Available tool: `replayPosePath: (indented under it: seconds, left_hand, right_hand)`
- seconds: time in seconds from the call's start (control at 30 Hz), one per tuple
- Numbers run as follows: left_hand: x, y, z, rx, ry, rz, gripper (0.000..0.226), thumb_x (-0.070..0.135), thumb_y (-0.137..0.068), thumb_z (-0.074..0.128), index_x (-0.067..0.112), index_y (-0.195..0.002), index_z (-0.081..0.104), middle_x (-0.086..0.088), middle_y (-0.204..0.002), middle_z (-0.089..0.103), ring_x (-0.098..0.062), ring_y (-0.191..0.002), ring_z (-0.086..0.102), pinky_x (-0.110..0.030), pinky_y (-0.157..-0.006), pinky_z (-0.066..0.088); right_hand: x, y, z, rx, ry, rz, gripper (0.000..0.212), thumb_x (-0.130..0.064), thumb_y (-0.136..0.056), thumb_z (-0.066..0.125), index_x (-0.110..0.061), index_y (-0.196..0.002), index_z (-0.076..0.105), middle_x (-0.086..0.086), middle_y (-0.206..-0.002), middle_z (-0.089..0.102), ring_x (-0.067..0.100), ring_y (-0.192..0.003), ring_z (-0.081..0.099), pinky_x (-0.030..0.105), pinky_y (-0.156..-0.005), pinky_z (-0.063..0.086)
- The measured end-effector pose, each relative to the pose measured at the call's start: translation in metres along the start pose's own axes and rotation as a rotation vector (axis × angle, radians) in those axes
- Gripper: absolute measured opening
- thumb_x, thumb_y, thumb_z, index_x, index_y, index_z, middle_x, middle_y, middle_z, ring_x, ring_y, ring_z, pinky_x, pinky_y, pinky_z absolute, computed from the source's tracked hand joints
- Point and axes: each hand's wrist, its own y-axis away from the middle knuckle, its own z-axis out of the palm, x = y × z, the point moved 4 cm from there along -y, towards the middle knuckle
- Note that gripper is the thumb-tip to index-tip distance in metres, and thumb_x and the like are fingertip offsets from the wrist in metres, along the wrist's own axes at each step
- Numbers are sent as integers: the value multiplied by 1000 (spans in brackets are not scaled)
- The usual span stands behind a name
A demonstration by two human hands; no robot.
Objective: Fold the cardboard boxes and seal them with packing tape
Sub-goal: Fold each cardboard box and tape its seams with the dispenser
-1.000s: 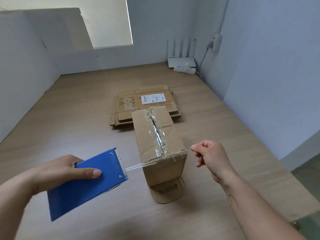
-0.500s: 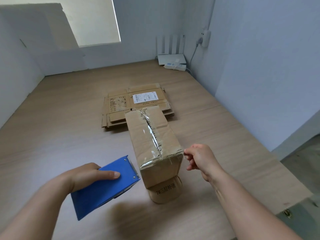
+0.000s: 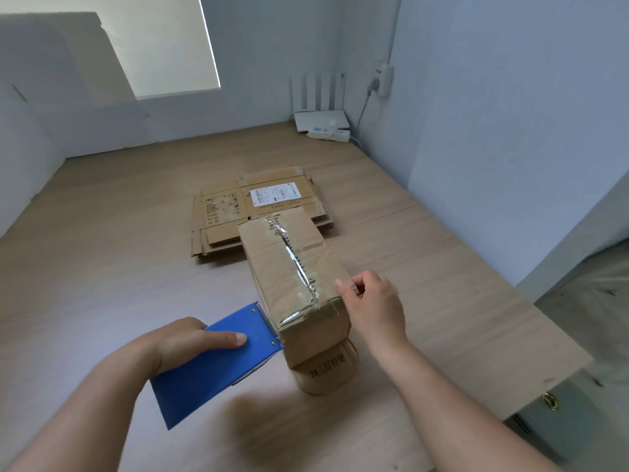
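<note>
Left hand (image 3: 185, 345) grips the blue tape dispenser (image 3: 218, 369), blade against the taped cardboard box (image 3: 275, 264) between both hands. Right hand (image 3: 376, 313) — fingers curled at the box edge, grip indeterminate. Flattened cartons (image 3: 231, 212) lie beyond.

Soft daylight from the window (image 3: 163, 46); faint shadows; glare on the tape (image 3: 292, 264); wide-angle bending at edges.

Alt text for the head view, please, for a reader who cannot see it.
A left hand grips a blue tape dispenser with its toothed edge against the near end of a cardboard box taped along its top seam, on a wooden table. The right hand, fingers curled, touches the box's near right edge. Flattened boxes lie behind it.
</note>
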Motion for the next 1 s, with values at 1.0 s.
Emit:
replayPosePath:
  seconds: [1.0]
  left_hand:
    - [-67, 1, 62, 708, -301, -266, 44, 61, -88, 48, 19, -99, 55, 0, -95, 63, -22, -93, 61, -30, -70, 43]
  right_hand:
    - [8, -18, 5, -97, -152, -36, 26, -36, -90, 59, -15, -78, 51, -1, -76, 58, 17, -71, 50, 28, -55, 31]
